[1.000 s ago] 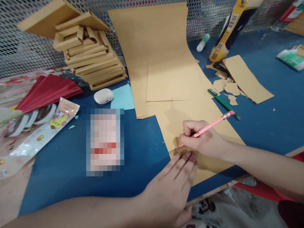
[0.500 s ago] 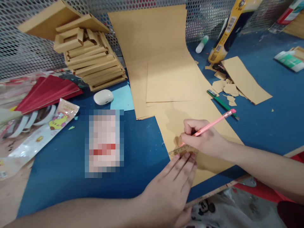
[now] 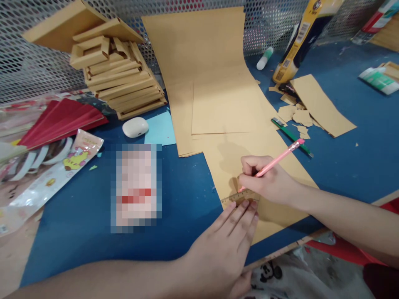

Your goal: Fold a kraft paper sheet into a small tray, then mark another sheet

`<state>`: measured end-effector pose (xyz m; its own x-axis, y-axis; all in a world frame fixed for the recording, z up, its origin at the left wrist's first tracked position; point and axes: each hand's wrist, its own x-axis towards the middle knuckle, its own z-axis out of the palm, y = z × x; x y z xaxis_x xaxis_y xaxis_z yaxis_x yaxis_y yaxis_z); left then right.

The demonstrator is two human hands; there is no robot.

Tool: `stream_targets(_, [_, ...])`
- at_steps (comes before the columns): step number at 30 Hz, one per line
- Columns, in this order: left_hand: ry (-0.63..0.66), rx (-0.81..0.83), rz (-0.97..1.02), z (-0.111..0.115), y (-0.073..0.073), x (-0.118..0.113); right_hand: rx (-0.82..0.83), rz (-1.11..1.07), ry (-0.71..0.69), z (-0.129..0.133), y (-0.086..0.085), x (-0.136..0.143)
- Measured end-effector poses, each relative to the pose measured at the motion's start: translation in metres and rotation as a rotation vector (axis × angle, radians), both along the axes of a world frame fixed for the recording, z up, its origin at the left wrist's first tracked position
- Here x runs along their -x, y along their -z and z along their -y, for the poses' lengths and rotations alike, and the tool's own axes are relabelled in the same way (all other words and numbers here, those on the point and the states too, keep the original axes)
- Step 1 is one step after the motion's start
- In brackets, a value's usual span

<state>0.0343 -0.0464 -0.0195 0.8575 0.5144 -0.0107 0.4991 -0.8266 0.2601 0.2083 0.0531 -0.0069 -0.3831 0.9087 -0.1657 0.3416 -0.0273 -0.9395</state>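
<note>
Tabletop in blue (image 3: 181, 199) carries everything, and across it spreads brown paper (image 3: 280, 222), its far end curling up against the mesh, with a stack of folded card pieces (image 3: 124, 89) on the left beyond it. Neither the paper nor the left hand (image 3: 222, 236) shows any clear shift; that hand lies with its fingers stretched out and grasping nothing, their tips pressing down the ruler (image 3: 230, 198) near the paper's near left edge. The right hand (image 3: 269, 182) has crept slightly rightward, fingers clenched around the pink pencil (image 3: 279, 159), which leans with its eraser end up toward the green tool (image 3: 291, 137). Smallest but most telling is the pencil's point (image 3: 240, 190), which has slid a little along the ruler's far edge. That suggests a guided stroke in progress, its straightness resting on the left hand's steady pressure. Whether a line shows on the paper, I cannot tell.
</note>
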Motion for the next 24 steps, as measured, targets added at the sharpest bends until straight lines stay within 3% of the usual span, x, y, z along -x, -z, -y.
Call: stream_targets(24, [0.003,0.024,0.004,-0.0009,-0.0032,0.0007,0.035,-0.013,0.037,-0.0013,0.0004,0.0001])
